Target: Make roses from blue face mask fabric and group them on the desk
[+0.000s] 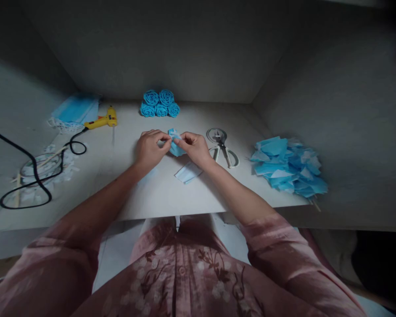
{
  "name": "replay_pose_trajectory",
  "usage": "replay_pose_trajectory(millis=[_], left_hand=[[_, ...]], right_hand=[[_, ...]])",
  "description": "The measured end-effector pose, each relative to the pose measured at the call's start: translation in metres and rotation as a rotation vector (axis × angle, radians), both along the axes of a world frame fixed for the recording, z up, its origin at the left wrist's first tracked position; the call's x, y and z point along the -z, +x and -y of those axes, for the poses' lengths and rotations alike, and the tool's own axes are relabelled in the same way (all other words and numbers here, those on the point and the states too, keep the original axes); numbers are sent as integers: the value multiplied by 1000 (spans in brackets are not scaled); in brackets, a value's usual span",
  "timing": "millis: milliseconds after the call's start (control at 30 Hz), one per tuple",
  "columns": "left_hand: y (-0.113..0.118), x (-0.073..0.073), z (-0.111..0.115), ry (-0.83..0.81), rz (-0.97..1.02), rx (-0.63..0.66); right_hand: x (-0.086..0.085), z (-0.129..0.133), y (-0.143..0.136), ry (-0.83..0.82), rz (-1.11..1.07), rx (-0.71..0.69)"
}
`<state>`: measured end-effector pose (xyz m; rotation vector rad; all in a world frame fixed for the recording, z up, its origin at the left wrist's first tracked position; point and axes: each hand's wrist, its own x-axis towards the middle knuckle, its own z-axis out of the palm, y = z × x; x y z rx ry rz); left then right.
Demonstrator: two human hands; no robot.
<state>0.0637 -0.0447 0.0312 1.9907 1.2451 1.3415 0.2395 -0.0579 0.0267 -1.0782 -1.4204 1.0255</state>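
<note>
Between my two hands is a small blue-and-white piece of face-mask fabric (176, 149), held up just over the tabletop. My left hand (153, 147) pinches its left side between thumb and fingertips. On the other side, my right hand (194, 147) grips it with thumb and forefinger. A pale folded piece of mask fabric (188, 172) lies on the table below my right hand. Close to the right hand rests a pair of scissors (224, 154) with white handles, beside a round metal ring or roll (212, 134). Part of another pale blue piece (148, 176) shows beside my left forearm.
Several blue rolled fabric roses (160, 105) stand at the back. To the left are stacked blue masks (77, 109), a yellow glue gun (104, 119), its looping black cord (36, 171) and white scraps (66, 169). Blue fabric pieces (284, 165) are heaped at right. Walls enclose the table (132, 202).
</note>
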Motion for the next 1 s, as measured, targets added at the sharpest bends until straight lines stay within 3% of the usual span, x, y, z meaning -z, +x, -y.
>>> replay_pose_trajectory(millis=[100, 200, 300, 433, 600, 800, 1000], left_hand=[[1, 0, 0, -14, 23, -15], [1, -1, -1, -192, 231, 26], [0, -1, -3, -393, 472, 113], [-1, 0, -8, -551, 629, 298], [-1, 0, -13, -746, 754, 344], [0, 5, -7, -720, 632, 420], [-3, 3, -6, -656, 752, 320]], right_hand=[[-2, 3, -2, 56, 65, 22], [-3, 5, -2, 99, 86, 30], [-2, 5, -1, 106, 61, 22], [0, 3, 1, 59, -66, -30], [1, 0, 3, 14, -150, 23], [1, 0, 2, -29, -205, 28], [5, -10, 9, -16, -237, 76]])
